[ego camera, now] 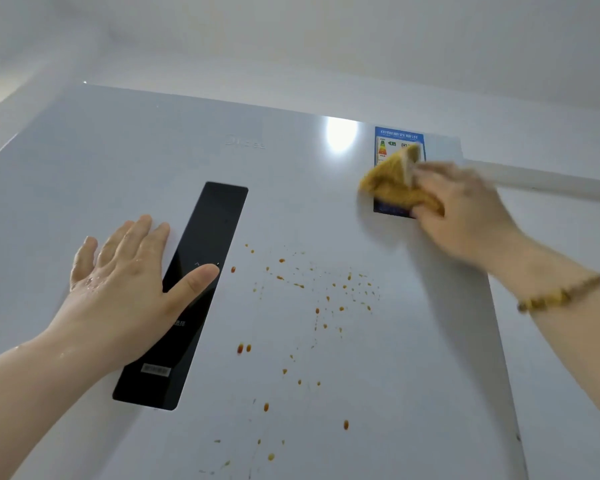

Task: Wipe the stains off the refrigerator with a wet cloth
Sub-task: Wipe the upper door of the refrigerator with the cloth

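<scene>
while right fingers (426,188) pinch it, cloth (392,183) covers the label (397,136).

Grips yellow cloth (392,185) in right hand (465,209) over the blue label (399,136). Rests left hand (125,282) flat on refrigerator (84,168), beside orange stains (317,310).

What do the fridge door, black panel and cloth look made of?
Fridge door: glossy white, glass or coated metal; it mirrors a bright glare. Black panel: smooth glossy glass or plastic, with faint printed marks. Cloth: yellow, fuzzy fabric, maybe microfibre.
</scene>
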